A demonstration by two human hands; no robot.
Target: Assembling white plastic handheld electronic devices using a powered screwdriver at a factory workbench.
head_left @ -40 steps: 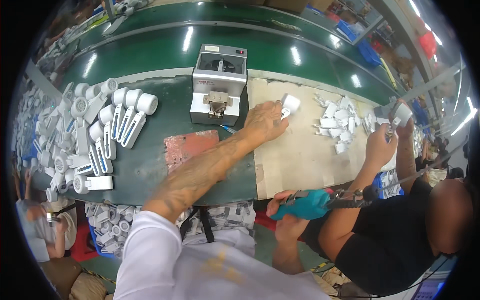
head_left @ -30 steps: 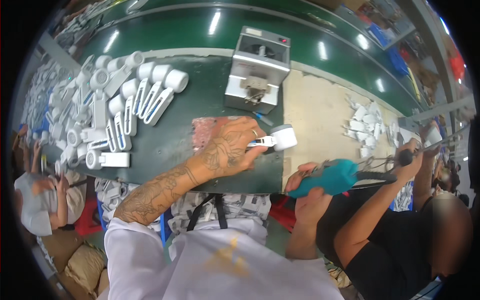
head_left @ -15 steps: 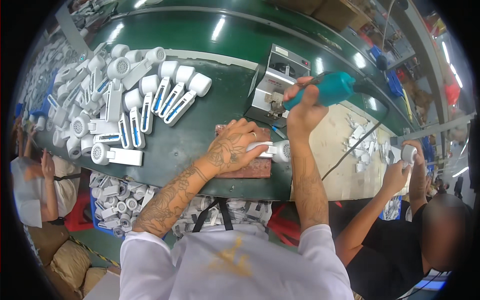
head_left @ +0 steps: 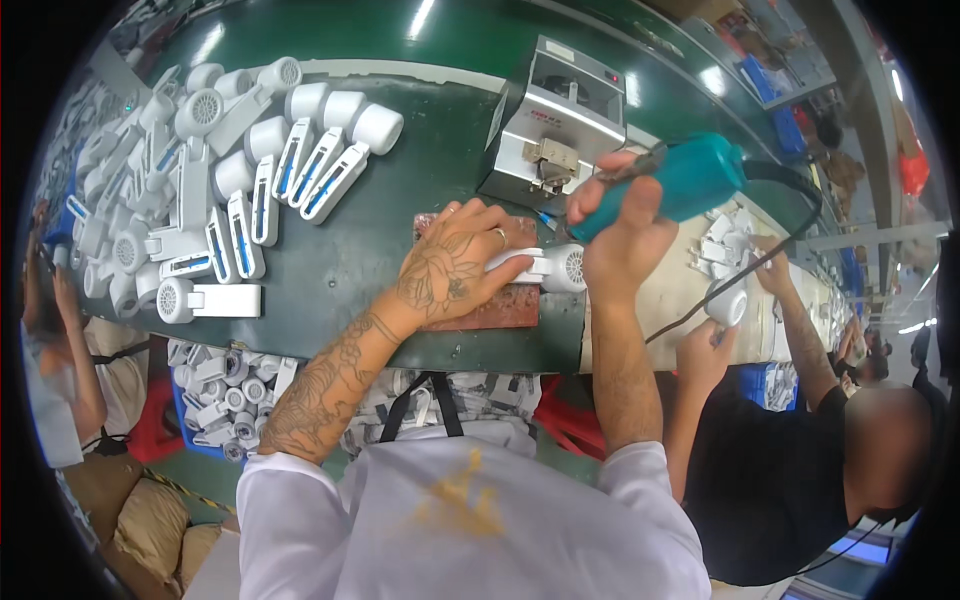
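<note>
Here the left hand [head_left: 455, 265] presses a white handheld fan [head_left: 545, 268] flat on a reddish mat [head_left: 490, 305] on the green surface [head_left: 400, 200], its grip closed over the fan's handle. The right hand [head_left: 622, 235] has its grip wrapped around a teal electric screwdriver [head_left: 680, 185], tip just above the fan. More white fans [head_left: 250, 170] lie well apart to the left.

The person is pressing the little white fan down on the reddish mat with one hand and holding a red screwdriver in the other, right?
Not quite. The head view shows the screwdriver in the right hand is teal, not red. The left hand does press the white fan on the reddish mat.
</note>
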